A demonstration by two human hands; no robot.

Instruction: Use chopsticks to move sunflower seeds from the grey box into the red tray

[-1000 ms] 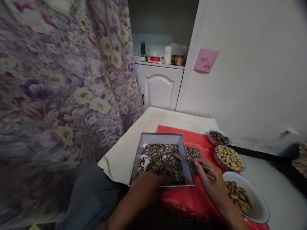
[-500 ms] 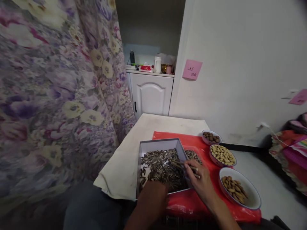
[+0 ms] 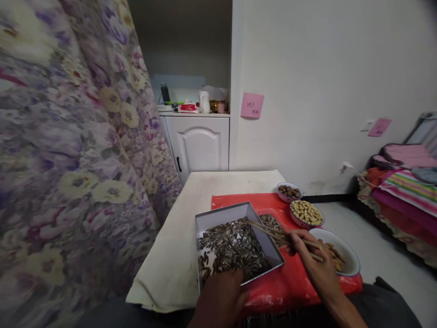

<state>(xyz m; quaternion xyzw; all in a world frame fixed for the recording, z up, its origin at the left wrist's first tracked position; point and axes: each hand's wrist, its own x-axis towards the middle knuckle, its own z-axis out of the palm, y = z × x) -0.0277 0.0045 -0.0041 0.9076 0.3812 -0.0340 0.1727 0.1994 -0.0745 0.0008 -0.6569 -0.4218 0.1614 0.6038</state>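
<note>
My right hand [image 3: 312,255] is closed around a pair of wooden chopsticks [image 3: 273,232], to the right of a shallow grey-white box [image 3: 223,216]. The chopstick tips reach over the box's right wall; whether they pinch anything is too small to tell. Striped sunflower seeds [image 3: 235,246] cover much of the box floor. My left hand [image 3: 220,291] is at the box's near wall, fingers bent over the edge and gripping it, partly in shadow. Beyond the right wall lies another heap of sunflower seeds [image 3: 271,222] on a red plastic sheet [image 3: 273,291].
Along the right edge stand a bowl of round brown nuts [image 3: 289,192], a bowl of peanuts [image 3: 307,214] and a larger white bowl [image 3: 350,255] of brown almond-like nuts. A pale cloth [image 3: 170,259] covers the table. A floral curtain [image 3: 78,182] hangs at left.
My right hand has moved right and away from the seeds, drawing the chopstick tips to the box's right wall. My left hand stays at the near wall. The view has turned slightly right.
</note>
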